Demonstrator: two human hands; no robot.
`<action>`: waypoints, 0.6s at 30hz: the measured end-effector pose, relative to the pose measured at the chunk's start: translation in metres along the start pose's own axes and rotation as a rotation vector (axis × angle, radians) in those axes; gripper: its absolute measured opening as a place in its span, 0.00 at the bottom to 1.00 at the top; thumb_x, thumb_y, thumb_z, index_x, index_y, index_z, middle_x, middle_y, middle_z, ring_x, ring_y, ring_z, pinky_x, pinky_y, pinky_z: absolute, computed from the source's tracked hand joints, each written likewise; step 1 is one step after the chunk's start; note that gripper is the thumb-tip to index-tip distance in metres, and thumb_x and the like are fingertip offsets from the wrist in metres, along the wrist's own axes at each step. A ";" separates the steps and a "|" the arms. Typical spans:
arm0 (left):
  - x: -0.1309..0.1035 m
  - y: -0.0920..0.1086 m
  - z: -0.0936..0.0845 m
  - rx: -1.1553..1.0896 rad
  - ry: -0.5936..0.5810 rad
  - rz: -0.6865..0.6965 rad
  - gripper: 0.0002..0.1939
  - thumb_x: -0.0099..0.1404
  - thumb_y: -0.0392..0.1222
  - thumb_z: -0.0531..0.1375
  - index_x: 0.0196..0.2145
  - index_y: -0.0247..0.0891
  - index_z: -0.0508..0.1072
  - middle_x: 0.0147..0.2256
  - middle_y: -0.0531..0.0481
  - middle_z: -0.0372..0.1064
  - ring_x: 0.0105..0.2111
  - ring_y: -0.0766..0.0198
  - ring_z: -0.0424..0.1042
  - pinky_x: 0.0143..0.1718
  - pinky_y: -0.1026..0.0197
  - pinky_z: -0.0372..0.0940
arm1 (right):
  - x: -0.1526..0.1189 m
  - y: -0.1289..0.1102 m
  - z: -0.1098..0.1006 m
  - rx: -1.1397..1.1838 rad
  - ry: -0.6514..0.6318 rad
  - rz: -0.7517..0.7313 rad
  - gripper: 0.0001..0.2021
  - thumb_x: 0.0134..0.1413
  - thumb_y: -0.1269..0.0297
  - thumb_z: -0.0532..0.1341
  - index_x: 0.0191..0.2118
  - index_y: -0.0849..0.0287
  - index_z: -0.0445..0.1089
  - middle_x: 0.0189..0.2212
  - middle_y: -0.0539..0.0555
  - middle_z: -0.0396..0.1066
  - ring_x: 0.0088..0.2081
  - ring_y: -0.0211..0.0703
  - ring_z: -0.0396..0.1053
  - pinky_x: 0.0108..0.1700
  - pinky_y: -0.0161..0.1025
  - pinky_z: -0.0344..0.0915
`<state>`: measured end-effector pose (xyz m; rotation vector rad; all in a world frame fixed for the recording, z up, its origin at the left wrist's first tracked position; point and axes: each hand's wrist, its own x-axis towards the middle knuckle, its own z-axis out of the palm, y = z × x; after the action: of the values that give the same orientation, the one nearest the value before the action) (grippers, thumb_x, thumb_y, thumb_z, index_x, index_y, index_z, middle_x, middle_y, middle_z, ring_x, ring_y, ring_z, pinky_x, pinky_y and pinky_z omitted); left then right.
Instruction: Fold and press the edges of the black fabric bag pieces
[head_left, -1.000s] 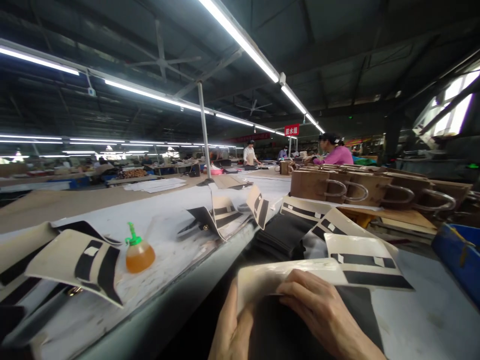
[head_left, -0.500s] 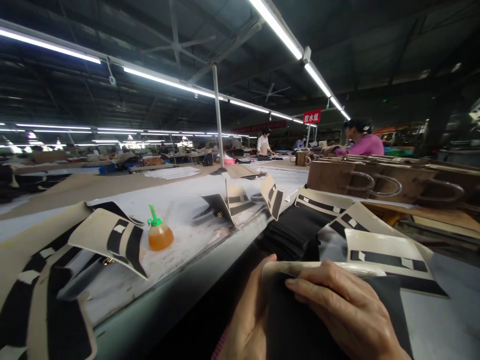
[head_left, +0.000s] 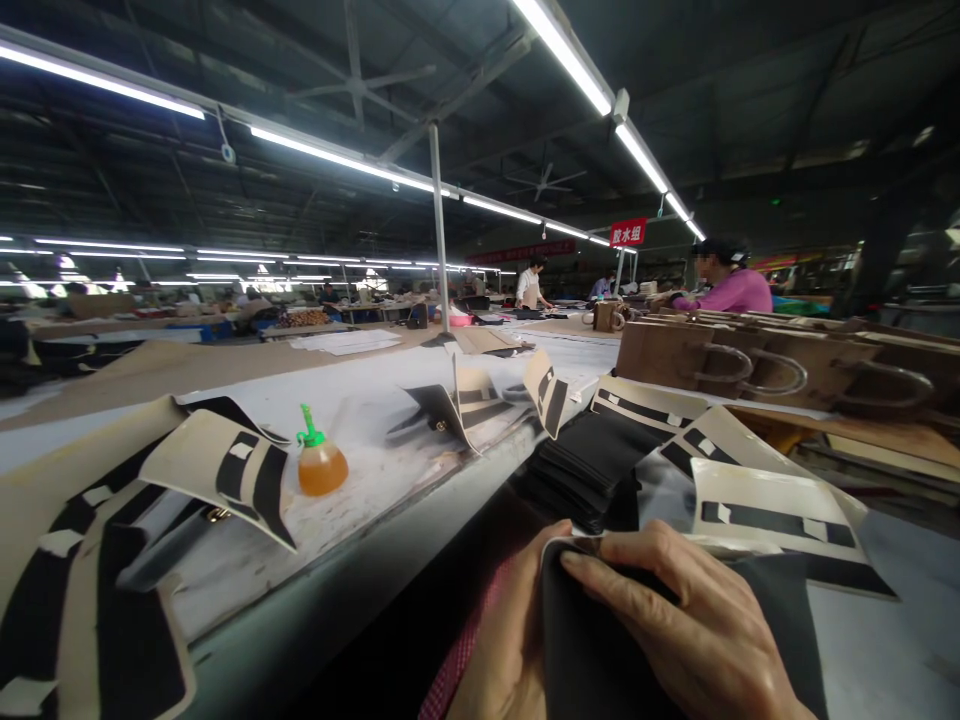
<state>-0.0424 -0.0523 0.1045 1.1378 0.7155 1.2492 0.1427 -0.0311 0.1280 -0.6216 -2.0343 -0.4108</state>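
Low in the view, a black panel (head_left: 592, 640) with a pale folded edge stands between my hands. My left hand (head_left: 514, 630) grips it from the left, its fingertips at the upper corner. Fingers and thumb of my right hand (head_left: 682, 610) pinch the top edge near that same corner. Just beyond lies a stack of black pieces (head_left: 585, 460). To the right are cream pieces with black strips (head_left: 776, 500). A bottle of amber liquid with a green nozzle (head_left: 322, 468) stands on the white-covered table (head_left: 375, 400) at the left.
Curved cream-and-black pieces (head_left: 217, 460) lie at the left. Brown bags with clear handles (head_left: 664, 355) stand in a row at the right. A person in pink (head_left: 731, 285) is behind them, and a person in white (head_left: 529, 288) stands farther back.
My left hand has shifted slightly right along the panel's edge. The right fingers have moved a little closer to the corner, so the fingertips of both hands are nearer each other.
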 end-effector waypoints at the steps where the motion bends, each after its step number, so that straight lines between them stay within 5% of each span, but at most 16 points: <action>1: -0.001 -0.001 0.001 -0.011 -0.004 0.008 0.21 0.66 0.40 0.64 0.56 0.56 0.75 0.66 0.56 0.62 0.68 0.51 0.57 0.71 0.50 0.45 | 0.000 0.000 0.000 0.001 0.004 -0.003 0.22 0.62 0.81 0.57 0.58 0.55 0.72 0.41 0.55 0.75 0.37 0.39 0.72 0.36 0.36 0.69; 6: -0.001 -0.003 0.004 -0.038 0.001 -0.005 0.22 0.65 0.43 0.65 0.57 0.55 0.75 0.64 0.53 0.65 0.68 0.53 0.56 0.71 0.53 0.43 | 0.004 0.000 0.000 -0.004 0.019 -0.012 0.19 0.62 0.81 0.58 0.55 0.57 0.73 0.38 0.55 0.75 0.35 0.38 0.71 0.34 0.34 0.69; 13: 0.001 0.008 0.010 0.059 0.051 0.028 0.20 0.66 0.46 0.63 0.55 0.47 0.77 0.62 0.50 0.68 0.67 0.49 0.59 0.69 0.53 0.53 | 0.002 0.001 0.001 -0.035 0.020 0.034 0.18 0.63 0.79 0.58 0.52 0.53 0.75 0.34 0.51 0.75 0.31 0.35 0.72 0.32 0.31 0.69; 18: -0.001 0.011 0.011 0.113 0.118 -0.096 0.21 0.66 0.56 0.61 0.54 0.49 0.77 0.61 0.52 0.69 0.66 0.47 0.60 0.68 0.51 0.54 | 0.000 0.000 0.001 -0.042 0.008 0.030 0.17 0.64 0.79 0.58 0.52 0.55 0.74 0.34 0.51 0.74 0.31 0.35 0.71 0.32 0.31 0.68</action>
<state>-0.0367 -0.0574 0.1182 1.1142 0.9284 1.2142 0.1417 -0.0305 0.1273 -0.6745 -2.0104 -0.4381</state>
